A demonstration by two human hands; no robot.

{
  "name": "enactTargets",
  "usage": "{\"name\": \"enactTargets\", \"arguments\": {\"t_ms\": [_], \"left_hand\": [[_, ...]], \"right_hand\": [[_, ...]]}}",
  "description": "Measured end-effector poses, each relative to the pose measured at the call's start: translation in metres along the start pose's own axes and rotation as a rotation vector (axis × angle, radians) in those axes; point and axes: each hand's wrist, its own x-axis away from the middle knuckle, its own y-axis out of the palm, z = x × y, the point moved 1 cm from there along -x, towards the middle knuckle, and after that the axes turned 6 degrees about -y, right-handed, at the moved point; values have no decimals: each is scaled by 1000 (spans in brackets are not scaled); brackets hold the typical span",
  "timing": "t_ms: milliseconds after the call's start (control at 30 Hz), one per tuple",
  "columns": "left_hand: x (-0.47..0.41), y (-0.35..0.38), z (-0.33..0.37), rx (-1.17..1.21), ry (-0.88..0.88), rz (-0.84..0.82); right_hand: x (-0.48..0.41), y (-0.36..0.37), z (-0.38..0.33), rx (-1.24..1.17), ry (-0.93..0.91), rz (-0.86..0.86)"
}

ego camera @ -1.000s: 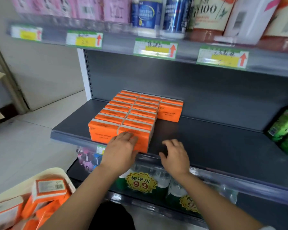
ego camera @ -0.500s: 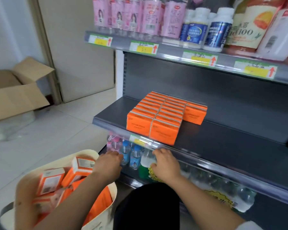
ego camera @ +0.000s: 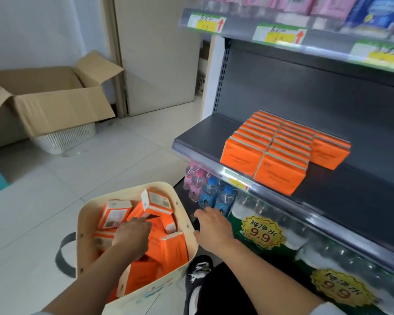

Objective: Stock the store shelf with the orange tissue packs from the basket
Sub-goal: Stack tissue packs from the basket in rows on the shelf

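Both forearms are bare; a pale sleeve edge (ego camera: pixel 325 309) shows at the right elbow (barely in frame), above black trousers (ego camera: pixel 248 294) and a black shoe with white laces (ego camera: pixel 197 275).

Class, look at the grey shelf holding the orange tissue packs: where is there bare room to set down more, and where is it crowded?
On the grey shelf, bare room lies right of the orange tissue packs, and a narrower strip lies to their left. The basket is crowded with loose packs around the left hand.

You are now reaching your left hand (ego camera: pixel 132 235) down among the orange tissue packs (ego camera: pixel 162 248) in the basket (ego camera: pixel 87 214), while your right hand (ego camera: pixel 214 228) is dropping below the shelf (ego camera: pixel 196 142) edge, just beside the basket.
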Motion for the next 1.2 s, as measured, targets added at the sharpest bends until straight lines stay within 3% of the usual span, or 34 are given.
{"name": "enactTargets", "arguments": {"t_ms": [400,533,733,833,900,967,1067,1200], "left_hand": [[13,122,-28,128,-112,-373],[14,140,-27,221,-143,-406],[9,142,-29,301,-359,-428],[-3,134,-28,403,-349,-460],[-14,121,-32,636,-420,-521],[-23,99,-38,1039,-502,-591],[-26,66,-42,1540,-470,-597],[-29,40,-33,1737,-311,-577]], "right_hand": [[-24,41,-9,-72,-49,-186],[-26,51,-11,-98,-61,-262],[-29,58,-12,-146,-63,-301],[-30,58,-13,-190,-49,-311],[-33,56,-14,-239,-29,-301],[-35,52,-14,-323,9,-286],[-38,46,-16,-506,83,-260],[-42,44,-16,-679,170,-236]]}}
